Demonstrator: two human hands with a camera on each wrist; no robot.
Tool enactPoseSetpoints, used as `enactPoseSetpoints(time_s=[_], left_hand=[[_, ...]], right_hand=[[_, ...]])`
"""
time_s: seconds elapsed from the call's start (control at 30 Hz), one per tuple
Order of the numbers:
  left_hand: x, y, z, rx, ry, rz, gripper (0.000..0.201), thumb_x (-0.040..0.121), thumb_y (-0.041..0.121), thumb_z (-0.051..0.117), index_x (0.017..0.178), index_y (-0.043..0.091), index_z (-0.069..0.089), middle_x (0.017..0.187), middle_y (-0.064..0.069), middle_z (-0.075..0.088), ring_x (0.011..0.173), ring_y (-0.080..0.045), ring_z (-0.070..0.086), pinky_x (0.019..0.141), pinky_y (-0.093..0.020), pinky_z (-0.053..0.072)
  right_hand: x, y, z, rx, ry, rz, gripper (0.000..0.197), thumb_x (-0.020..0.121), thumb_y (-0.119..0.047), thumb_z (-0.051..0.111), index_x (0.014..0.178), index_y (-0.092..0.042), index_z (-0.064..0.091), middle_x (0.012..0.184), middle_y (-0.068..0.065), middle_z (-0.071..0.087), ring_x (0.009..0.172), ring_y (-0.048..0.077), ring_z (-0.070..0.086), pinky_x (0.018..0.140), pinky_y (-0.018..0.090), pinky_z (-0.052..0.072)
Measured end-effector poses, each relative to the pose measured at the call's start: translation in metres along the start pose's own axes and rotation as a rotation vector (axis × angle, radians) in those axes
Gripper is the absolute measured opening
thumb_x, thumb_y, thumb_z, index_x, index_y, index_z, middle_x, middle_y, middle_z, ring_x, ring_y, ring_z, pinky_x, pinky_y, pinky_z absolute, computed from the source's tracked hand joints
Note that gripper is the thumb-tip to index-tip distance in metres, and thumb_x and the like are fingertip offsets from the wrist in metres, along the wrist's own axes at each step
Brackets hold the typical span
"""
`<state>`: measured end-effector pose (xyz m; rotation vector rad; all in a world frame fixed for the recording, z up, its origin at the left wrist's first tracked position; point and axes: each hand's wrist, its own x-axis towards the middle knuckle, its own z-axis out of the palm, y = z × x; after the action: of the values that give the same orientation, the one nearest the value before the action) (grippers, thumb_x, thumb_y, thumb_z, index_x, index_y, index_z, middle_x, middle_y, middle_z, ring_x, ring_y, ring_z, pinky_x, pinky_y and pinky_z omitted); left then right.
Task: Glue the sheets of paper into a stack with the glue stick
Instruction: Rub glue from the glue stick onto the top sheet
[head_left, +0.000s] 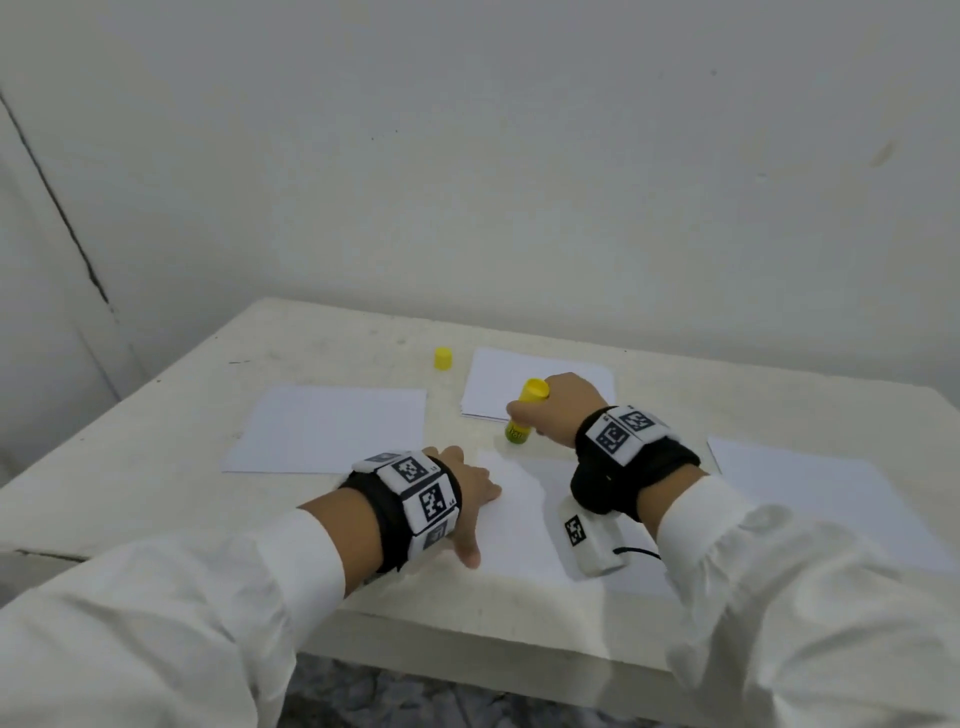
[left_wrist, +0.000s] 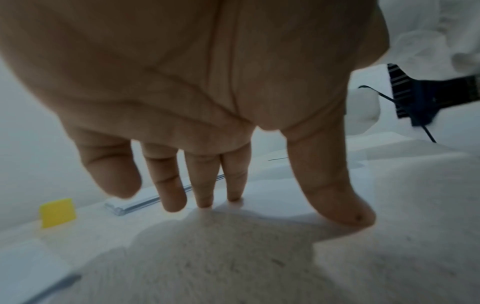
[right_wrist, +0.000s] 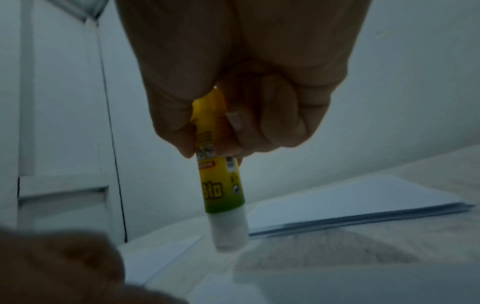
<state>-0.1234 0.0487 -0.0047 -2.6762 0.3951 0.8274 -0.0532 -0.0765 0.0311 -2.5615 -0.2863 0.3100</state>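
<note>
Right hand (head_left: 558, 410) glues, left hand (head_left: 470, 493) steadies the sheet.

Count: one yellow-and-green glue stick (head_left: 522, 415), one loose yellow plastic cap (head_left: 442, 358), three single white paper sheets, one thin white paper stack (head_left: 498, 379) at the rear of the pale counter (head_left: 322, 338). Right grip closed in a fist round the stick's barrel, white glue end (right_wrist: 228, 232) pointing down at the far edge of the near middle sheet (head_left: 519, 525); contact with the paper cannot be told. Left grip open, fingers (left_wrist: 202, 185) straight and spread, tips pressing that sheet's left edge, palm lifted. One sheet lies left (head_left: 327, 431), one right (head_left: 810, 499). Cap stands apart, behind. White sleeves; tagged black bands on both wrists.
</note>
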Motion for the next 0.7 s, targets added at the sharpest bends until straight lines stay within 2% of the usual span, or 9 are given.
enactPoseSetpoints(time_s=[0.07, 0.13, 0.23, 0.33, 0.43, 0.5, 0.57, 0.63, 0.7], left_hand=[[0.001, 0.001, 0.001, 0.029, 0.012, -0.007, 0.075, 0.077, 0.064, 0.063, 0.137, 0.024, 0.038, 0.131, -0.002, 0.046, 0.12, -0.029, 0.035, 0.088, -0.04, 0.035], [0.003, 0.001, 0.003, 0.039, 0.031, -0.016, 0.071, 0.077, 0.064, 0.063, 0.131, 0.024, 0.043, 0.122, -0.004, 0.049, 0.116, -0.029, 0.037, 0.084, -0.039, 0.036], [0.004, -0.001, 0.007, 0.015, 0.066, -0.019, 0.075, 0.076, 0.064, 0.064, 0.135, 0.025, 0.04, 0.128, -0.004, 0.048, 0.117, -0.028, 0.037, 0.086, -0.039, 0.036], [0.005, -0.004, 0.009, 0.001, 0.07, -0.032, 0.084, 0.073, 0.068, 0.063, 0.143, 0.029, 0.034, 0.136, -0.002, 0.044, 0.121, -0.028, 0.036, 0.094, -0.04, 0.035], [0.009, -0.004, 0.01, 0.038, 0.067, -0.034, 0.089, 0.069, 0.072, 0.063, 0.141, 0.028, 0.035, 0.134, -0.001, 0.044, 0.119, -0.028, 0.036, 0.095, -0.042, 0.037], [0.013, -0.005, 0.01, 0.05, 0.075, -0.032, 0.093, 0.066, 0.075, 0.064, 0.14, 0.027, 0.036, 0.134, 0.0, 0.044, 0.119, -0.027, 0.036, 0.094, -0.042, 0.036], [0.014, -0.008, 0.009, 0.036, 0.07, -0.032, 0.101, 0.062, 0.078, 0.063, 0.144, 0.028, 0.03, 0.139, 0.003, 0.04, 0.122, -0.027, 0.034, 0.099, -0.044, 0.035], [0.015, -0.012, 0.008, -0.005, 0.046, -0.046, 0.112, 0.055, 0.08, 0.065, 0.147, 0.033, 0.023, 0.141, 0.007, 0.036, 0.124, -0.027, 0.033, 0.103, -0.046, 0.034], [0.015, -0.015, 0.007, -0.076, 0.028, -0.094, 0.12, 0.045, 0.081, 0.069, 0.146, 0.04, 0.019, 0.138, 0.002, 0.035, 0.122, -0.031, 0.036, 0.102, -0.048, 0.036]], right_hand=[[0.007, -0.007, 0.012, -0.024, -0.021, -0.01, 0.034, 0.082, -0.04, 0.061, 0.079, -0.007, 0.056, 0.081, 0.008, 0.059, 0.071, 0.022, 0.054, 0.061, 0.027, 0.041], [0.011, -0.013, 0.02, -0.049, -0.039, -0.019, 0.034, 0.083, -0.04, 0.061, 0.076, -0.007, 0.054, 0.079, 0.007, 0.057, 0.07, 0.021, 0.052, 0.056, 0.026, 0.038], [0.012, -0.017, 0.027, -0.13, -0.076, -0.022, 0.037, 0.084, -0.038, 0.061, 0.065, -0.011, 0.044, 0.067, 0.003, 0.049, 0.06, 0.018, 0.046, 0.05, 0.025, 0.033], [0.011, -0.01, 0.023, -0.189, -0.064, -0.013, 0.035, 0.084, -0.034, 0.06, 0.064, -0.013, 0.041, 0.064, 0.0, 0.044, 0.056, 0.015, 0.041, 0.048, 0.024, 0.03], [0.006, 0.009, 0.009, -0.231, -0.037, 0.029, 0.035, 0.084, -0.033, 0.06, 0.064, -0.013, 0.039, 0.063, 0.0, 0.041, 0.055, 0.014, 0.038, 0.048, 0.024, 0.028], [0.002, 0.028, -0.002, -0.235, -0.022, 0.071, 0.034, 0.084, -0.033, 0.06, 0.065, -0.012, 0.04, 0.065, 0.001, 0.044, 0.058, 0.017, 0.042, 0.049, 0.025, 0.029], [-0.004, 0.049, -0.014, -0.233, -0.01, 0.12, 0.033, 0.084, -0.034, 0.06, 0.067, -0.012, 0.042, 0.07, 0.004, 0.05, 0.066, 0.021, 0.048, 0.052, 0.026, 0.032], [-0.01, 0.066, -0.025, -0.221, 0.013, 0.165, 0.032, 0.084, -0.035, 0.061, 0.068, -0.012, 0.044, 0.077, 0.007, 0.054, 0.07, 0.023, 0.05, 0.054, 0.027, 0.034], [-0.016, 0.08, -0.034, -0.217, 0.039, 0.209, 0.032, 0.084, -0.035, 0.061, 0.067, -0.012, 0.045, 0.076, 0.007, 0.055, 0.067, 0.022, 0.05, 0.052, 0.026, 0.033]])
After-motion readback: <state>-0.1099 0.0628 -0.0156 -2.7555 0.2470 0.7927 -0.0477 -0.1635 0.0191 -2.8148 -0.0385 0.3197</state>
